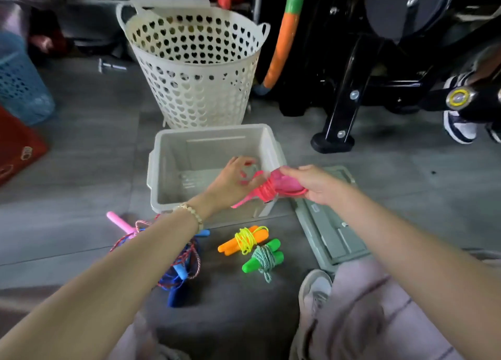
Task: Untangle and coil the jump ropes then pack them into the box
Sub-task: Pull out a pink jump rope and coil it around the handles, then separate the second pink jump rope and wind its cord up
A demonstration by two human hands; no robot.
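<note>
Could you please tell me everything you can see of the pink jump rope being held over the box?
The pink jump rope is a small bundle: translucent pink, plastic-looking handles side by side, with brighter pink cord wound tightly round their middle. It is held roughly level above the near right corner of the grey box. The right hand grips the handles' right end; the left hand seems to pinch a loose loop of cord. It is slightly blurred.
</note>
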